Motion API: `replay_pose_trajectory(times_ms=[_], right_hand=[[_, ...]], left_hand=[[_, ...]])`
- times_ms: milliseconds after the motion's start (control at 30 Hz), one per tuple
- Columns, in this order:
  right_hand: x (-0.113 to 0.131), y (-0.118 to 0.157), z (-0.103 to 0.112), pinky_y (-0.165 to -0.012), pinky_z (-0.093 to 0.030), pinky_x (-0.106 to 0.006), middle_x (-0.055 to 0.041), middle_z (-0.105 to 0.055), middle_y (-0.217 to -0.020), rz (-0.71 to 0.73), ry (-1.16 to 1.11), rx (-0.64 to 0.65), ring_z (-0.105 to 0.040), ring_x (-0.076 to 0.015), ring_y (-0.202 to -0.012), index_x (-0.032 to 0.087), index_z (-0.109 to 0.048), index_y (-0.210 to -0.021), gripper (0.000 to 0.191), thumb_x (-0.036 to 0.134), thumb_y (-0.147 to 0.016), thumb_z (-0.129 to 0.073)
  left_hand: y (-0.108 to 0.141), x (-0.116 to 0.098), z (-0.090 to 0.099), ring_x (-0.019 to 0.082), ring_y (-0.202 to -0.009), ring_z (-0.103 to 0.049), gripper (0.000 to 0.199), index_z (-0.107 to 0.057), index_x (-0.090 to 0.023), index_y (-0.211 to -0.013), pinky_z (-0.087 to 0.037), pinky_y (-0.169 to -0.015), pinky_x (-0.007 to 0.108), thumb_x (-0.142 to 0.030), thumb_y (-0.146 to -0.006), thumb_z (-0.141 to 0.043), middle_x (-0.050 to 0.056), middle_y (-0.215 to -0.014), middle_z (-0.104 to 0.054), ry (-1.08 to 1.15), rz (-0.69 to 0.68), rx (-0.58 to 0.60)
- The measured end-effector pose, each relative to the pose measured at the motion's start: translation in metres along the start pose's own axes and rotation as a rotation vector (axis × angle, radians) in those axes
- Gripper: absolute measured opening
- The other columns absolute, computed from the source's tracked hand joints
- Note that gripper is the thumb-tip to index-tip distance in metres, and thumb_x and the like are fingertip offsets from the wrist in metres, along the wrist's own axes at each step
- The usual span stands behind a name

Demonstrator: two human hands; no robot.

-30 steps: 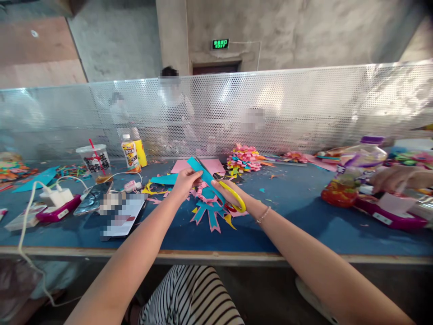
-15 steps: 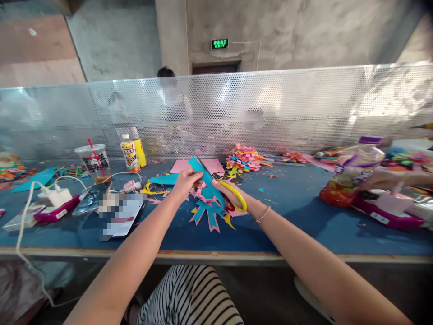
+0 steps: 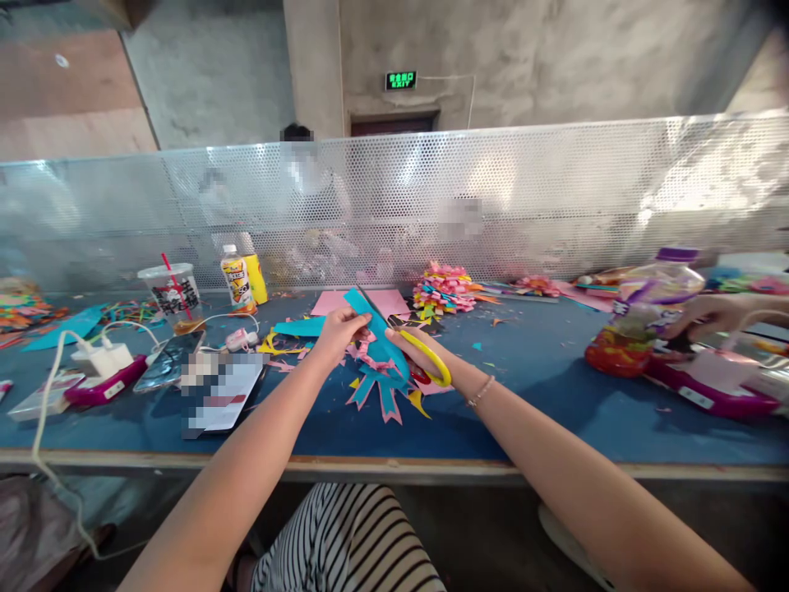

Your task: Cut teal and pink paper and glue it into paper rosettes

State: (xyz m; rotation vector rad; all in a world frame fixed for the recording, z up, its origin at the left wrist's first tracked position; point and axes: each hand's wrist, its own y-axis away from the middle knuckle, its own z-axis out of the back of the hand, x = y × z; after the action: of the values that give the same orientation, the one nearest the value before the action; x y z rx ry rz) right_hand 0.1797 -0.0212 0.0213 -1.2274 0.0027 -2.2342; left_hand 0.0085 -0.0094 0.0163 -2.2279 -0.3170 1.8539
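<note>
Near the middle of the blue table, my left hand (image 3: 343,330) pinches a blue paper strip (image 3: 358,302) that slants down to the right. My right hand (image 3: 419,345) grips scissors (image 3: 442,374) with a yellow handle, and their blades lie along the strip. Below both hands is a blue and pink paper piece (image 3: 385,393) with notched strips fanned out. A pink sheet (image 3: 329,302) lies flat behind my hands. Just right of it stands a pile of folded pink and multicoloured paper (image 3: 445,289).
A cup (image 3: 174,300), a juice bottle (image 3: 237,284), a phone (image 3: 169,360) and a tablet (image 3: 237,395) are on the left. At right, another person's hand (image 3: 715,316) is by a purple-capped bottle (image 3: 662,321). A perforated screen (image 3: 555,197) runs behind.
The other person's hand at the right has shifted and now shows its fingers behind the purple-capped bottle. My hands, the strip and the scissors have hardly moved.
</note>
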Motion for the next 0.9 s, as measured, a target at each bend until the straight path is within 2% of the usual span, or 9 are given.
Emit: replay_pose_trajectory(times_ms=[267,567,733,900], right_hand=[[-0.001,-0.003,-0.001,-0.055,-0.032,-0.026,0.0012,-0.044,-0.06,0.051,0.118,-0.082,-0.04,-0.0105,-0.056,0.016,-0.046,-0.064,0.045,0.058,-0.078,-0.037],[-0.005,-0.005,-0.003,-0.056,-0.032,-0.025,0.0016,-0.043,-0.06,0.054,0.112,-0.085,-0.038,-0.0102,-0.056,0.016,-0.045,-0.064,0.046,0.059,-0.079,-0.036],[0.003,0.002,-0.002,-0.05,-0.029,-0.024,0.004,-0.037,-0.055,-0.005,0.014,-0.049,-0.032,-0.0084,-0.051,0.018,-0.039,-0.063,0.046,0.061,-0.077,-0.038],[0.008,0.008,-0.001,-0.047,-0.028,-0.023,0.0055,-0.033,-0.054,0.043,-0.18,0.034,-0.029,-0.0067,-0.047,0.019,-0.033,-0.062,0.043,0.058,-0.079,-0.039]], left_hand=[[0.001,-0.002,0.0,0.008,-0.041,-0.051,0.027,-0.05,-0.014,-0.055,-0.04,-0.043,0.018,-0.031,-0.058,-0.07,-0.002,-0.045,-0.053,0.0,-0.009,-0.008],[0.001,-0.003,0.0,0.007,-0.042,-0.051,0.028,-0.05,-0.014,-0.056,-0.04,-0.043,0.017,-0.033,-0.057,-0.07,-0.002,-0.046,-0.053,-0.011,-0.017,0.0],[0.0,-0.002,0.001,0.007,-0.042,-0.051,0.028,-0.049,-0.014,-0.055,-0.04,-0.043,0.018,-0.033,-0.058,-0.07,-0.002,-0.046,-0.053,-0.011,-0.008,0.001],[0.0,0.002,0.001,0.009,-0.044,-0.053,0.027,-0.052,-0.015,-0.059,-0.041,-0.045,0.02,-0.036,-0.059,-0.069,-0.001,-0.048,-0.056,-0.074,-0.015,0.054]])
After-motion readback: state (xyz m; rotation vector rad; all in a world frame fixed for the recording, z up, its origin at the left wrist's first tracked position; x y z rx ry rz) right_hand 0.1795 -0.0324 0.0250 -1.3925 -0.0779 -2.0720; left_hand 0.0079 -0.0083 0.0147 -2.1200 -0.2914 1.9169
